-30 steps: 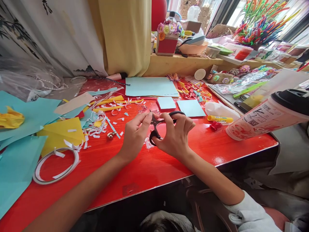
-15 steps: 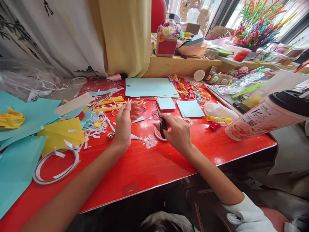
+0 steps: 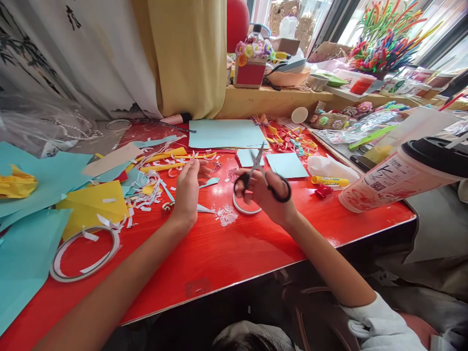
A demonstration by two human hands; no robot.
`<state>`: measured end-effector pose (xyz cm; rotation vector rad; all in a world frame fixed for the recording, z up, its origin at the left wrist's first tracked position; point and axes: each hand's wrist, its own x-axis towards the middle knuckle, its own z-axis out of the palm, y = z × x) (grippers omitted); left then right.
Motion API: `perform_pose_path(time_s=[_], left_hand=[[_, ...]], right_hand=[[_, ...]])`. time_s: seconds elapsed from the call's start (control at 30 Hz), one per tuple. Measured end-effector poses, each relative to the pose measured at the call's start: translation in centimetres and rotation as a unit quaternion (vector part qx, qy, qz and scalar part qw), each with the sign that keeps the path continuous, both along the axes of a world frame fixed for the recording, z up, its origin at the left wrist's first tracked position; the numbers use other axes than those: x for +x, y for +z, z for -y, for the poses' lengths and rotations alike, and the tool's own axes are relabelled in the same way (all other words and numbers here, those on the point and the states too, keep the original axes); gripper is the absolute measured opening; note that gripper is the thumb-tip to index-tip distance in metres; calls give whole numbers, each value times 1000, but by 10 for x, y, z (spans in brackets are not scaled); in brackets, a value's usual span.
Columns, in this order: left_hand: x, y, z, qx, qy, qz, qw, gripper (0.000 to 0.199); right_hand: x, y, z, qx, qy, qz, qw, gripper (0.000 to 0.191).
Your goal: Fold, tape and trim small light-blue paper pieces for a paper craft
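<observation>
My right hand (image 3: 275,200) grips black-handled scissors (image 3: 257,160), its fingers at the two handle loops. The blades stand apart and point up and away from me. Just beneath lies a small white tape roll (image 3: 248,211) on the red table (image 3: 219,258). My left hand (image 3: 187,192) is upright on its edge, fingers stretched and apart. A tiny white bit shows at its thumb tip; whether it is stuck there I cannot tell. Close to it are a light blue paper sliver (image 3: 209,182) and a small gold bell (image 3: 167,206). Behind the scissors sit light blue paper squares (image 3: 287,165).
Paper scraps (image 3: 146,192), yellow paper (image 3: 93,204) and a large tape roll (image 3: 58,265) lie at left. Light blue sheets (image 3: 226,133) are at the back. At right stand a lidded cup (image 3: 380,180) and a yellow glue stick (image 3: 329,181). A crowded windowsill (image 3: 252,100) runs behind.
The scissors have turned in my right hand: their blades were together and now spread, with both handle loops showing. My left hand has barely moved.
</observation>
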<state>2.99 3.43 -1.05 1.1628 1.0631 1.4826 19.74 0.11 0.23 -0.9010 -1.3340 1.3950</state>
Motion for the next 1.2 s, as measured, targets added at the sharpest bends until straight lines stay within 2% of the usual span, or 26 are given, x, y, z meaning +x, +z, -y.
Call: perform_pose_path(time_s=[0.07, 0.2, 0.37, 0.5, 0.63, 0.67, 0.73, 0.8, 0.87, 0.9, 0.93, 1.0, 1.03, 1.1, 1.13, 1.2], left_hand=[[-1, -1, 0, -1, 1, 0, 1000, 30], [-2, -2, -1, 1, 2, -7, 1000, 30], [-3, -2, -3, 3, 11, 3, 1000, 28], [-7, -3, -9, 14, 37, -13, 999, 27], [-22, -5, -26, 31, 88, -29, 995, 23], [-28, -5, -32, 21, 101, -24, 994, 22], [-40, -8, -44, 7, 125, -12, 992, 19], [-53, -11, -55, 8, 140, -12, 990, 19], [-65, -13, -63, -4, 125, -33, 992, 18], [-70, -14, -66, -12, 91, -68, 993, 19], [-74, -14, -67, -29, 30, -116, 992, 22], [-82, -12, -68, -42, -35, -159, 986, 28], [-86, -10, -68, -40, -50, -176, 982, 32], [-96, -2, -68, -22, -42, -208, 977, 38], [-101, 3, -68, -9, -29, -231, 973, 40], [-114, 12, -70, 17, 9, -288, 958, 40]], right_hand=[[-1, 0, -1, -11, 17, 12, 1000, 41], [-3, -5, -1, 10, -21, 74, 997, 36], [-3, -11, -1, -4, 101, 5, 995, 47], [-3, -13, 0, 1, 82, -5, 997, 35], [-4, -13, 0, -4, 117, -65, 991, 59], [-5, -14, 0, -7, 111, -60, 992, 56], [-6, -17, 2, 0, 91, -34, 995, 38], [-9, -21, 5, 17, 121, -25, 992, 34], [-13, -24, 8, 36, 184, -43, 981, 48], [-16, -25, 10, 34, 216, -51, 975, 57], [-19, -26, 12, 25, 243, -50, 968, 62], [-23, -28, 16, 27, 277, -42, 959, 60], [-24, -29, 17, 16, 273, -28, 961, 51], [-24, -30, 19, 1, 249, -3, 968, 36], [-23, -30, 19, 5, 242, 2, 970, 36], [-21, -26, 16, 48, 231, -20, 972, 50]])
